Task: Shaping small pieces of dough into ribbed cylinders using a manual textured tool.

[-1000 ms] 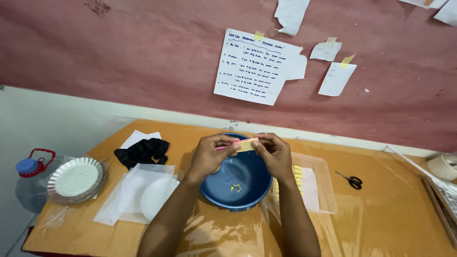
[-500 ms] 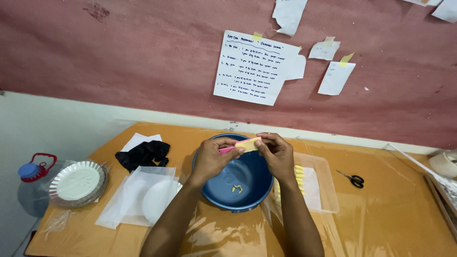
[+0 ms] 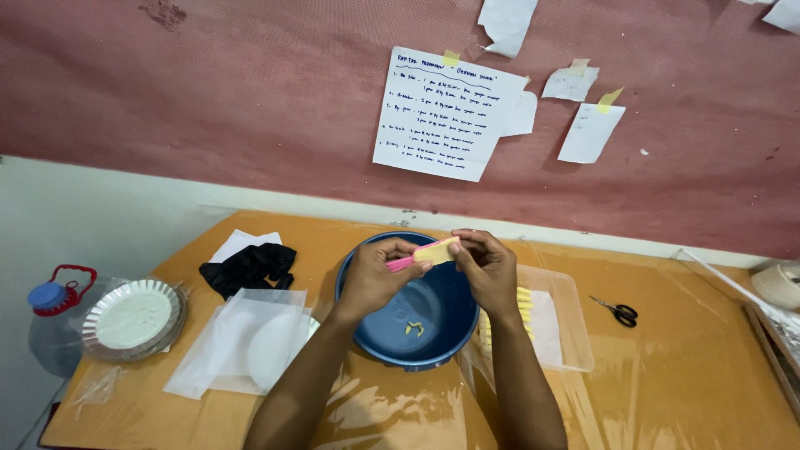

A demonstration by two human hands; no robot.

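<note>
My left hand (image 3: 375, 275) and my right hand (image 3: 487, 267) meet above a blue bowl (image 3: 433, 312) on the table. My left hand grips a pink-handled tool (image 3: 398, 263); whether it is a peeler or a knife I cannot tell. My right hand pinches a pale yellow slab (image 3: 437, 250) against the tool's tip. A few yellow shavings (image 3: 414, 328) lie in the bottom of the bowl.
A clear tray (image 3: 567, 317) with yellow strips sits right of the bowl, black scissors (image 3: 618, 311) beyond it. To the left lie clear plastic sheets over a white plate (image 3: 250, 342), a black cloth (image 3: 248, 267), stacked foil tins (image 3: 133, 318) and a water jug (image 3: 50, 312).
Both hands have stayed together over the bowl, working the yellow slab. The camera has shifted slightly, so the table appears a little higher and further left.
</note>
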